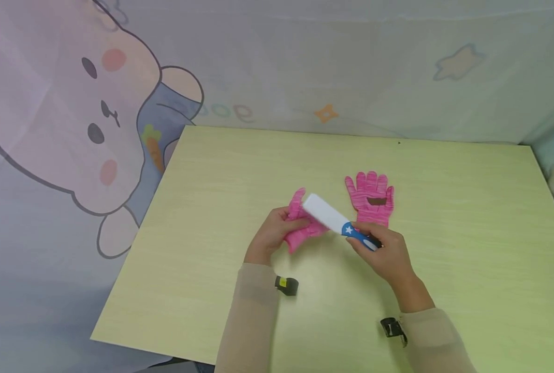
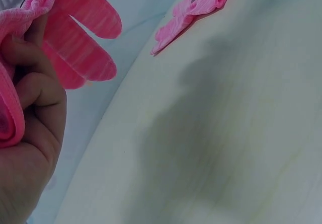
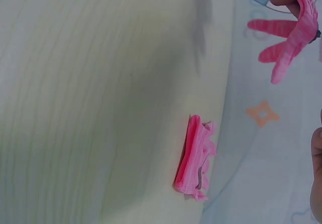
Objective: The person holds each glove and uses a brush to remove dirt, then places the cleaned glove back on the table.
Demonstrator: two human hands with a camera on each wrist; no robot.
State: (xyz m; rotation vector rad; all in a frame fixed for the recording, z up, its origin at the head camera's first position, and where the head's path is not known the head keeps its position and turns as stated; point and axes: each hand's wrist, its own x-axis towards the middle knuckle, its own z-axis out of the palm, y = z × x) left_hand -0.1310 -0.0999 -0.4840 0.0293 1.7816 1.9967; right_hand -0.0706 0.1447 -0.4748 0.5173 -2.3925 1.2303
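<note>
In the middle of the pale yellow table [image 1: 188, 233], the left hand [image 1: 273, 230] grips a pink glove [image 1: 297, 241], its thumb laid across the fabric and its fingers curled into it; the glove is raised off the tabletop, with several of its fingers fanned out. Just to the right, the right hand [image 1: 384, 254] pinches the blue handle of a white-headed brush [image 1: 333, 217] between thumb and fingers. The brush slants toward the far left, its head overlapping the held glove in the head view; whether they touch cannot be told. Both forearms, in beige sleeves [image 1: 249, 316], reach in from the near side, the left one running almost straight away and the right one angling leftward. Beyond the right hand, a second glove [image 1: 363, 208] lies flat, fingers toward the far edge, bearing a dark brown patch [image 1: 377, 201].
</note>
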